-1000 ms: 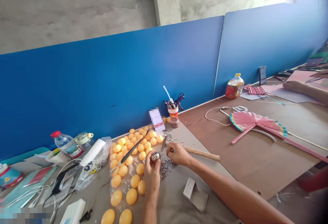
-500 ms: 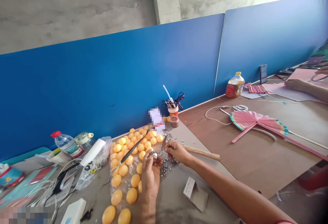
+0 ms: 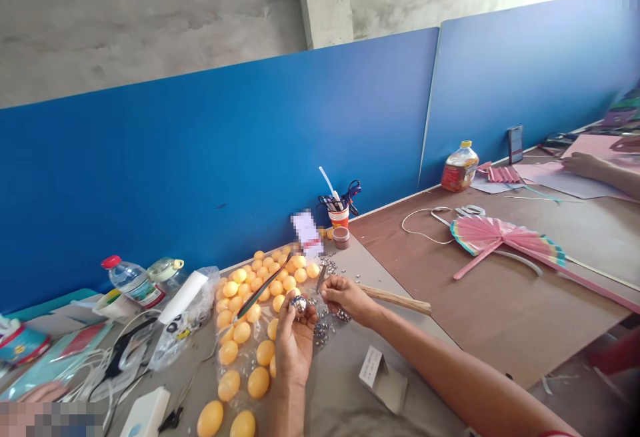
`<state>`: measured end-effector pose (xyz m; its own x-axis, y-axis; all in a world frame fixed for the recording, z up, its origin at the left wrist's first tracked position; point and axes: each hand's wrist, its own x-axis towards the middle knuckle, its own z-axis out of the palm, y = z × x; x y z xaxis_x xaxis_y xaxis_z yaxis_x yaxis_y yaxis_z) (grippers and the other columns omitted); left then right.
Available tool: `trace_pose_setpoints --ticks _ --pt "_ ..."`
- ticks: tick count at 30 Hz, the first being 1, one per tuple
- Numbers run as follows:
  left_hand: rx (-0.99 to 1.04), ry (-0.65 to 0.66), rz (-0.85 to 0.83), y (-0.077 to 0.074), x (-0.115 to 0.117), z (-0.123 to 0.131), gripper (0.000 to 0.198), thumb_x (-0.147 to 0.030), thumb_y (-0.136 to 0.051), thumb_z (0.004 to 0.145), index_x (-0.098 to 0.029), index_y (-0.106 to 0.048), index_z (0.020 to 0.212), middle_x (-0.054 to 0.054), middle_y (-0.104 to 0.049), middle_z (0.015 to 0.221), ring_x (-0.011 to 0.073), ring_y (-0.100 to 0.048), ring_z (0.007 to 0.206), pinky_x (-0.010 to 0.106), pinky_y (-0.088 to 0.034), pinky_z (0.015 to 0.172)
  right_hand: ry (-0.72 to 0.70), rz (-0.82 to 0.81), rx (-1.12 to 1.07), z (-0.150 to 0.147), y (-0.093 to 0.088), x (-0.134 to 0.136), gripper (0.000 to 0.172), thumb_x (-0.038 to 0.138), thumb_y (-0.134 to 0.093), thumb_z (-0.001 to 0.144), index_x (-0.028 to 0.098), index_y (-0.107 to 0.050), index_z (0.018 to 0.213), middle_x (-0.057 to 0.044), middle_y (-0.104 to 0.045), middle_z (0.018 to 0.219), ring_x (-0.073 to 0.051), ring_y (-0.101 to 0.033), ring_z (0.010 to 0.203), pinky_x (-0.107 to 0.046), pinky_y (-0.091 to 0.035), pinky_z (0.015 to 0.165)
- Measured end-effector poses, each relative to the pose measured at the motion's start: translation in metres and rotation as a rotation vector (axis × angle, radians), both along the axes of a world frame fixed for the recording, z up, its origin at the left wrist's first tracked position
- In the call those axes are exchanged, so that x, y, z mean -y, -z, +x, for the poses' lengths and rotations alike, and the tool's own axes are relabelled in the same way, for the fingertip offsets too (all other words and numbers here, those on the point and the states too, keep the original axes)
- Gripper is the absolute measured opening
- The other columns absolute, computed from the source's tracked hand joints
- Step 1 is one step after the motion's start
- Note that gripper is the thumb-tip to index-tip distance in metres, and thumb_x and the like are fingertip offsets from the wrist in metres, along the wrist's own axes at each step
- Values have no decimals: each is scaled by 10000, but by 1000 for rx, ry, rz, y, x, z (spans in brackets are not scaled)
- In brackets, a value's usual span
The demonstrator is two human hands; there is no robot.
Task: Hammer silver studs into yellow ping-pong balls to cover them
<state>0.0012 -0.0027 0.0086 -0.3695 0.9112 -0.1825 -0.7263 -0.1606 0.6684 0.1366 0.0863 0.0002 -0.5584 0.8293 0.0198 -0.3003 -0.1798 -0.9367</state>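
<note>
In my left hand [image 3: 295,340], the fingers are curled around a shiny silver ball [image 3: 299,306], its top showing above the palm. My right hand [image 3: 346,298] is just to the right of it, thumb and fingertips pinched together. Whatever they pinch is hidden or too small to make out. Behind the right hand a hammer's wooden handle [image 3: 397,300] sticks out to the right, and a dark metal piece [image 3: 321,278] shows at the left of the fingers. Small silver beads [image 3: 323,330] lie scattered under and around both hands.
Orange balls [image 3: 265,353] cover the table left of my hands, a dark thin strip [image 3: 260,290] across them. An opened small box [image 3: 383,380] lies in front. A cup of tools [image 3: 339,216] stands behind, a pink fan [image 3: 500,234] rightward. Another person's hand [image 3: 580,162] is far right.
The silver ball has turned or shifted slightly in my left hand and shows more clearly. My right hand stays almost where it was. The other person's hands moved a little.
</note>
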Motion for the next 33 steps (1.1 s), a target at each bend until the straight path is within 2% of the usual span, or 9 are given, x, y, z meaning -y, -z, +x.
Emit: trace_pose_setpoints --ticks 4,7,11,17,26,33 --pt "-19 -6 22 3 -1 -2 363 -286 -783 716 -223 -730 1069 40 -744 893 180 -704 780 308 -568 740 -58 -85 -102 1 -6 5 376 416 -829 610 147 -610 757 19 -637 653 -66 -489 469 -220 -339 493" --pt "-59 -10 28 2 -2 1 374 -277 -799 696 -221 -725 1059 37 -746 915 192 -716 793 329 -577 757 -92 -85 -117 1 -9 8 363 353 -843 579 154 -617 782 26 -656 643 -64 -490 450 -217 -335 492" --pt "-119 -20 61 2 -2 5 390 -291 -807 688 -220 -716 1060 39 -747 928 190 -719 805 348 -584 796 -123 -52 -100 1 -12 11 358 361 -832 612 169 -601 808 33 -661 645 -65 -476 436 -218 -315 485" --pt "-134 18 36 6 -3 9 386 -282 -836 664 -202 -713 1021 50 -740 930 189 -704 837 348 -582 812 -70 57 8 -1 -12 14 282 361 -791 651 164 -602 717 65 -543 548 -69 -429 498 -219 -316 526" --pt "-251 39 18 4 -1 13 538 -344 -841 678 -224 -661 1170 55 -712 985 201 -676 888 354 -554 842 -18 85 150 -7 0 13 184 274 -764 675 157 -631 725 60 -540 568 -76 -437 534 -217 -360 554" --pt "-223 31 -4 4 -2 14 496 -343 -866 641 -222 -681 1085 49 -708 958 195 -672 859 348 -563 816 -46 128 184 -6 -3 13 119 222 -715 698 164 -611 692 53 -533 573 -84 -459 538 -214 -378 546"
